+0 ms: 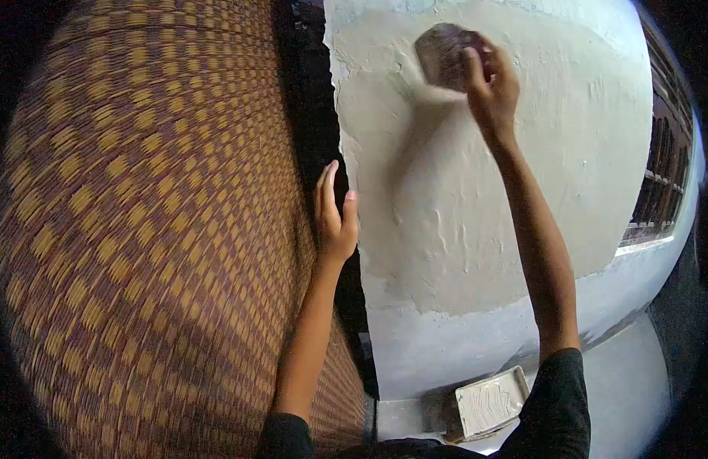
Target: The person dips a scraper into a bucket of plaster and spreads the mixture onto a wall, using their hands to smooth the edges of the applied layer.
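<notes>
My right hand grips a flat, dark putty scraper, blurred at its edges, against the upper part of the wall. Thumb and fingers are closed around its right side. Beige wet putty covers much of the white wall, with ridges and streaks in it. At the wall's left edge, my left hand is open, fingers stretched upward and thumb apart, holding nothing. It is beside or touching that edge; exact contact is hard to make out.
A shallow rectangular tray with cream-coloured putty stands low, near my right sleeve. A woven brown and yellow mat fills the left side, with a dark gap between it and the wall. A barred window is at the right.
</notes>
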`<state>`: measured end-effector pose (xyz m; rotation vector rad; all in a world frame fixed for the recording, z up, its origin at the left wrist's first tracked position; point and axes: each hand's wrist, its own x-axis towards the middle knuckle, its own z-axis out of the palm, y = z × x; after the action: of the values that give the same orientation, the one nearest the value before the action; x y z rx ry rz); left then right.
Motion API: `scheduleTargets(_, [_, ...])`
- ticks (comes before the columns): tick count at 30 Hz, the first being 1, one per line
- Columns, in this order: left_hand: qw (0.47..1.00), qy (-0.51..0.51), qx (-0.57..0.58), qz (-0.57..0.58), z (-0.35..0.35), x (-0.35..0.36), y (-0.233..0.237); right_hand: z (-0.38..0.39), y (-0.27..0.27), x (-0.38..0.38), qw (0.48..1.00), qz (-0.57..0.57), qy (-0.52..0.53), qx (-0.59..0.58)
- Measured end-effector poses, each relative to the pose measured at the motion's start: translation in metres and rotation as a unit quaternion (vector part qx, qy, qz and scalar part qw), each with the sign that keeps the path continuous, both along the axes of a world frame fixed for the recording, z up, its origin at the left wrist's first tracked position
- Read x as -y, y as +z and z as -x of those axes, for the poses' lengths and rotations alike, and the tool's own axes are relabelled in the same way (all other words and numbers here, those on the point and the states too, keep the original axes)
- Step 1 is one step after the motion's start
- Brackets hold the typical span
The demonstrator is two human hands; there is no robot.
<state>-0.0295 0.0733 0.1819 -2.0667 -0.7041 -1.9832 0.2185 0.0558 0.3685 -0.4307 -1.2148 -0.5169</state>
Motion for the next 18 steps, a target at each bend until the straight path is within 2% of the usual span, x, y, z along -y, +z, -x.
scheduleTargets(2, [1.0, 0.001, 0.002, 0.0, -0.003, 0.0, 0.001, 0.015, -0.014, 0.0, 0.992, -0.003, 0.012, 0.124])
scheduleTargets(3, [1.0, 0.002, 0.003, 0.0, -0.005, 0.0, 0.0, 0.013, -0.018, -0.006, 0.978, -0.001, -0.103, 0.179])
scheduleTargets(5, [1.0, 0.002, -0.005, -0.003, -0.005, 0.001, -0.001, -0.003, -0.012, -0.035, 0.984, -0.045, -0.105, 0.137])
scheduleTargets(7, [1.0, 0.003, -0.007, -0.008, -0.003, 0.001, -0.002, -0.011, 0.0, -0.012, 0.998, -0.01, -0.052, 0.025])
scheduleTargets(9, [1.0, -0.004, -0.004, 0.006, -0.001, 0.002, -0.003, -0.02, 0.006, -0.003, 0.996, 0.01, -0.067, -0.059])
scheduleTargets(11, [1.0, 0.0, -0.002, 0.008, 0.003, 0.002, -0.002, -0.017, 0.005, 0.0, 0.999, -0.003, 0.01, -0.047])
scheduleTargets(13, [1.0, 0.003, 0.0, 0.01, 0.002, 0.002, -0.001, -0.006, -0.004, -0.01, 0.998, -0.003, 0.01, 0.058])
scheduleTargets(14, [1.0, 0.005, -0.001, 0.009, 0.0, 0.002, 0.0, 0.001, -0.012, -0.014, 0.993, -0.004, -0.025, 0.112])
scheduleTargets(15, [1.0, 0.006, -0.002, 0.008, -0.001, 0.003, 0.0, 0.004, -0.018, -0.016, 0.976, -0.043, -0.119, 0.174])
scheduleTargets(17, [1.0, 0.0, -0.003, 0.005, -0.002, 0.001, -0.002, 0.0, -0.019, -0.022, 0.974, 0.019, -0.163, 0.157])
scheduleTargets(18, [1.0, -0.005, -0.003, 0.0, -0.002, 0.0, -0.002, -0.006, -0.012, -0.024, 0.982, 0.011, -0.155, 0.109])
